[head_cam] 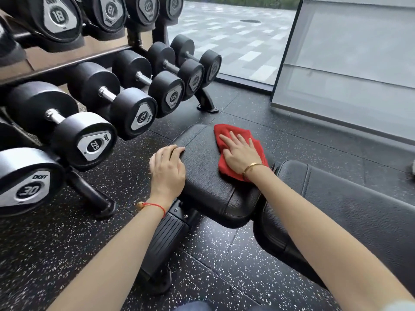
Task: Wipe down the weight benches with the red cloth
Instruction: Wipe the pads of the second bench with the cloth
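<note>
Reaching forward from the bottom of the view, both bare forearms run up toward the black seat pad (206, 176) of a weight bench, whose longer back pad (350, 198) lies off toward four o'clock. The left hand (167, 169) sits at the pad's nine o'clock edge, palm down, fingers curled loosely over the rim and gripping nothing else; it looks placed there to brace the body and steady the pad while the other hand works. The right hand (240, 151) lies flat and spread wide on the red cloth (235, 149), pressing it against the pad's two o'clock corner, not pinching it; an open palm probably spreads pressure over more of the leather. Part of the cloth hangs off the far edge. Beyond, at ten o'clock, a dumbbell rack (89, 104) stands close beside the bench, and a window (235, 34) fills twelve o'clock.
</note>
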A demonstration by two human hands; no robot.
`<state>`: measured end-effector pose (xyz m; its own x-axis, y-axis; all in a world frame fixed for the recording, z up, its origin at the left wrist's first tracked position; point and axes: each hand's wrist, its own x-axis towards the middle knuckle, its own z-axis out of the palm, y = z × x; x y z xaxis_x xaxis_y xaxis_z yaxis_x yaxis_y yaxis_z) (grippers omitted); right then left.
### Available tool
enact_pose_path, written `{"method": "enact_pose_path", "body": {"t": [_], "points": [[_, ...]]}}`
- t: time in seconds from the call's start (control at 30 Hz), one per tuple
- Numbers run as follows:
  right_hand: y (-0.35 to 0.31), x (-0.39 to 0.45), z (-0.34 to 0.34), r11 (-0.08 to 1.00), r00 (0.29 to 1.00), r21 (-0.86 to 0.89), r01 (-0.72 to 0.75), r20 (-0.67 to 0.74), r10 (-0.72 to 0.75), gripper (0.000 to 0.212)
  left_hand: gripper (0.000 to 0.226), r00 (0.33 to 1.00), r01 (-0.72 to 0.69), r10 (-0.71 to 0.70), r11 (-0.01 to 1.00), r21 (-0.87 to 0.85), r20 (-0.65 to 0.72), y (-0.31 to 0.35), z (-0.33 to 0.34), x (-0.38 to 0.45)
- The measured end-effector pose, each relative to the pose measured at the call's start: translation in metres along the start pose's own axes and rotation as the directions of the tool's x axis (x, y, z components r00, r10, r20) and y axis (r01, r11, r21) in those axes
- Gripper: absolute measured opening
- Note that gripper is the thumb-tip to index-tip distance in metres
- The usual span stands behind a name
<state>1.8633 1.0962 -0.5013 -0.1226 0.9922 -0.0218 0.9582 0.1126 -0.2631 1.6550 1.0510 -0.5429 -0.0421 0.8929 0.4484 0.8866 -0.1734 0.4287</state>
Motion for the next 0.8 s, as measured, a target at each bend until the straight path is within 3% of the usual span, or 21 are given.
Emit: {"method": "enact_pose_path", "body": {"t": [0.13,0.33,0.53,0.63,0.8], "points": [[-0.026,0.010,0.004,0.997,0.997,0.009,0.076,0.035,-0.076,0.056,0.045,1.000,0.004,-0.005,1.000,-0.014,-0.016,0.002,0.000,0.000],[-0.021,-0.056,0.020,0.961,0.961,0.011,0.277,-0.024,-0.277,0.057,0.044,1.000,0.011,-0.011,1.000,-0.006,-0.022,0.003,-0.001,0.000],[-0.019,-0.019,0.008,0.990,0.991,0.030,0.135,0.023,-0.135,0.056,0.044,0.994,0.080,-0.080,0.997,0.005,0.075,0.007,-0.010,-0.003],[-0.040,0.006,0.009,0.994,0.993,0.012,0.113,0.041,-0.113,0.056,0.045,0.993,0.104,-0.103,0.994,-0.011,0.062,0.004,-0.022,-0.015],[-0.079,-0.016,0.023,0.944,0.941,0.023,0.328,0.075,-0.329,0.057,0.043,0.987,0.157,-0.155,0.987,-0.031,0.049,-0.006,-0.034,-0.030]]}}
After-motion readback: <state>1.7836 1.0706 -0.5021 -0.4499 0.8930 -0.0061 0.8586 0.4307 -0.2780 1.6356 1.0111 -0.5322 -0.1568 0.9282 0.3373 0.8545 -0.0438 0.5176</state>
